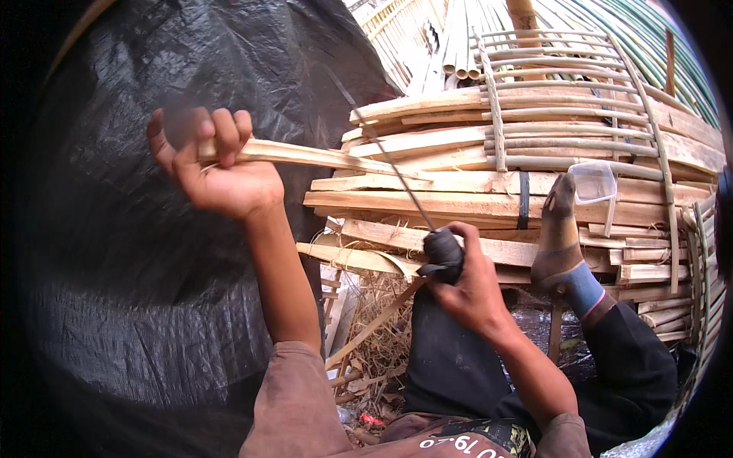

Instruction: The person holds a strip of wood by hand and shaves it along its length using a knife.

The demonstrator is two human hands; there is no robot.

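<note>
My left hand (pixel 221 164), raised at the left, is closed round one end of a pale split bamboo strip (pixel 305 155). The strip points right, its far end over the stacked wood. In my right hand (pixel 477 282) is a long thin-bladed knife (pixel 408 191), gripped by a handle wrapped in black. Its dark, narrow blade slants up and left and crosses the strip near the strip's far end. Whether the blade touches the strip, I cannot tell. A dark blur covers part of my left fingers.
Split wood pieces (pixel 427 200) lie stacked ahead, with a bamboo slat rack (pixel 573 114) on top. A clear plastic box (pixel 593 183) sits beside my socked foot (pixel 561 244). Black plastic sheeting (pixel 153 305) hangs at left. Shavings (pixel 382 320) lie below; bamboo poles (pixel 649 46) lie beyond.
</note>
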